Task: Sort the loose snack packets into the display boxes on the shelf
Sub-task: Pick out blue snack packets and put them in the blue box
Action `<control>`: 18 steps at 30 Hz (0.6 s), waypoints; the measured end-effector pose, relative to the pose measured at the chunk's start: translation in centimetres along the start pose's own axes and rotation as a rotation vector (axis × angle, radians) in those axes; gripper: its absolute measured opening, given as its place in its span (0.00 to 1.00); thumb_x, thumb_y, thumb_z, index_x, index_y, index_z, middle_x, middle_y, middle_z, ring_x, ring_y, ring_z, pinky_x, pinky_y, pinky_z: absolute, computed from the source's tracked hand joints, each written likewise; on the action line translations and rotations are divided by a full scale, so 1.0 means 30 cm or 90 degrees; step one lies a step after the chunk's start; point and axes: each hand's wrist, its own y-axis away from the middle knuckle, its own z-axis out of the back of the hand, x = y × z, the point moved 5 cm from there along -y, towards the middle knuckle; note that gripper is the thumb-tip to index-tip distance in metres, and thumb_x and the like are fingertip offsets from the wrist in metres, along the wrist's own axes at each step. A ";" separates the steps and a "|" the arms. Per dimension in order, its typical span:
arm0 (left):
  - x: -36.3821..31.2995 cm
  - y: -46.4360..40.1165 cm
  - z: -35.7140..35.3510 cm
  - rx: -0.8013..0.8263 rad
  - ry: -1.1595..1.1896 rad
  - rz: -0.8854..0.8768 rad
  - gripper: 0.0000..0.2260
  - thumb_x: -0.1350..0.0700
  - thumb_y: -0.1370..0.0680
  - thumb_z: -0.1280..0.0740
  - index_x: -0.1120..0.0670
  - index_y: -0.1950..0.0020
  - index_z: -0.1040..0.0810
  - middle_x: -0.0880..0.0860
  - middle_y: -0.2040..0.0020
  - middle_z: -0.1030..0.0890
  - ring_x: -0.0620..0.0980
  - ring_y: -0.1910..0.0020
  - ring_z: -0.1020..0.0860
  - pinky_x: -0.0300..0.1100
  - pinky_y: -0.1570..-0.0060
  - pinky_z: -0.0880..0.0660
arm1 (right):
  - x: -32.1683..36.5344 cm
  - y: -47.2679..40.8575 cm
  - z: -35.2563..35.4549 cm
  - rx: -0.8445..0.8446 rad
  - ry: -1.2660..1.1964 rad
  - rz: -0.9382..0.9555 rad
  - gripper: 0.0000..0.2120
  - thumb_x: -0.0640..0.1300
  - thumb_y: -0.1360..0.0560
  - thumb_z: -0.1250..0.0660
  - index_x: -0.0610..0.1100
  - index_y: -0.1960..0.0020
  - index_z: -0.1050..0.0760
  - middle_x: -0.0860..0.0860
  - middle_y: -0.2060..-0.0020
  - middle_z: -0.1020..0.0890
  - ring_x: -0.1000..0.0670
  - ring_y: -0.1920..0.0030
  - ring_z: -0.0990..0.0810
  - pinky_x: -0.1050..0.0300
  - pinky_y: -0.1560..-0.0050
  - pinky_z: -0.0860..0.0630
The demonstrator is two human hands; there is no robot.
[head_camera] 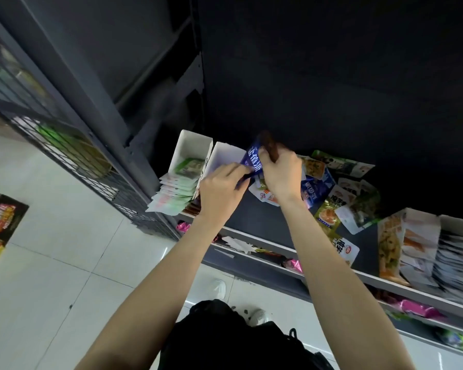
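The landmark here is the second white cardboard display box [226, 156], which stands near the left end of the dark metal shelf [267, 222]. It looks almost empty; only its pale inner wall shows. Just in front of this box, both hands meet on one blue foil snack packet with white characters [253, 161]. The left hand [219, 190] pinches the lower left corner of the packet between thumb and fingers. The right hand [281, 174] has its fingers curled on the right edge of the packet, and it seems to hold also a dark brown packet [270, 148], which rises just above the blue one; this part is blurred, so I cannot be sure.

To the left of the landmark box, touching it, stands another white cardboard box [190, 156] which already contains green and white packets [179, 188] in a neat row. So one kind looks sorted.

To the right of the landmark box, a loose heap of mixed packets [340, 193], blue, yellow, green and white, lies flat on the shelf. Farther to the right, well apart from the box, several filled orange and white display boxes [422, 249] stand near the shelf edge.

In my judgement the task is somewhere in the middle: some boxes are full, the blue packets are only beginning, and the heap remains to be sorted.
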 end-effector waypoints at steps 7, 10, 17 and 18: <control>0.225 0.050 -0.065 0.230 0.599 0.569 0.17 0.49 0.20 0.40 0.52 0.32 0.29 0.47 0.38 0.24 0.40 0.43 0.23 0.36 0.43 0.28 | 0.065 -0.054 -0.168 0.018 0.272 0.239 0.10 0.45 0.21 0.38 0.42 0.44 0.23 0.40 0.59 0.17 0.37 0.59 0.19 0.51 0.62 0.27; 0.298 0.059 -0.090 0.172 0.776 0.804 0.18 0.49 0.18 0.44 0.55 0.32 0.31 0.55 0.38 0.24 0.51 0.43 0.22 0.43 0.41 0.27 | 0.033 -0.038 -0.282 0.086 0.378 0.317 0.09 0.38 0.31 0.26 0.47 0.53 0.20 0.47 0.71 0.19 0.42 0.73 0.19 0.56 0.74 0.25; 0.383 0.115 -0.107 0.333 0.349 0.662 0.13 0.54 0.21 0.38 0.56 0.39 0.24 0.55 0.42 0.21 0.51 0.45 0.22 0.45 0.40 0.26 | -0.090 0.018 -0.427 0.239 0.542 0.381 0.18 0.38 0.25 0.37 0.48 0.36 0.26 0.48 0.47 0.18 0.44 0.43 0.24 0.50 0.45 0.31; 0.382 0.117 -0.106 0.369 0.275 0.605 0.15 0.54 0.21 0.38 0.56 0.36 0.25 0.54 0.40 0.21 0.51 0.42 0.23 0.44 0.38 0.29 | -0.097 0.022 -0.436 0.255 0.573 0.384 0.20 0.38 0.24 0.38 0.47 0.33 0.29 0.48 0.42 0.20 0.44 0.37 0.28 0.49 0.41 0.34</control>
